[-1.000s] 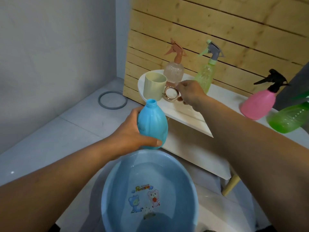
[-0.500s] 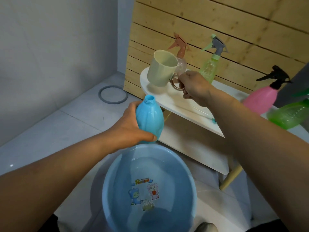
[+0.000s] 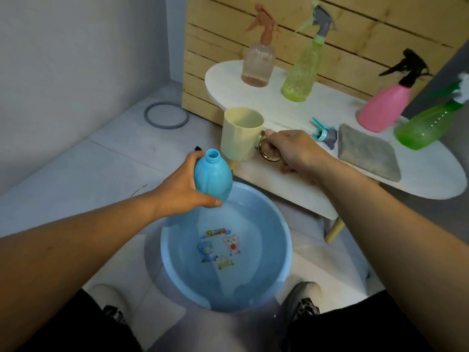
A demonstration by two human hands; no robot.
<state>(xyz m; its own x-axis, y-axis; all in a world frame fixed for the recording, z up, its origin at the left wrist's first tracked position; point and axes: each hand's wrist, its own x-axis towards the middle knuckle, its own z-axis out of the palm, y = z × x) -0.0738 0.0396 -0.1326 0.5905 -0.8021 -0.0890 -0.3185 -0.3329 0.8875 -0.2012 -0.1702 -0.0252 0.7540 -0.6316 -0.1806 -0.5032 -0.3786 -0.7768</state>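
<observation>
My left hand [image 3: 183, 189] grips an uncapped blue bottle [image 3: 212, 176], held upright over the far rim of a blue basin [image 3: 281, 255] that holds water. My right hand [image 3: 291, 151] holds a cream cup [image 3: 239, 134] by its metal ring handle [image 3: 268, 151], in the air just right of the bottle's open neck and in front of the white table [image 3: 431, 179]. The cup is nearly upright, its mouth facing up.
On the table stand a clear pinkish spray bottle [image 3: 258, 62], a yellow-green one [image 3: 302, 69], a pink one [image 3: 385, 107] and a green one [image 3: 429, 123]. A loose blue spray head [image 3: 323, 132] and a grey cloth [image 3: 368, 152] lie there. A grey ring [image 3: 166, 115] lies on the floor.
My right hand lifted the cup off the table and brought it down beside the bottle's neck. My left hand kept the bottle over the basin. The camera tilted down.
</observation>
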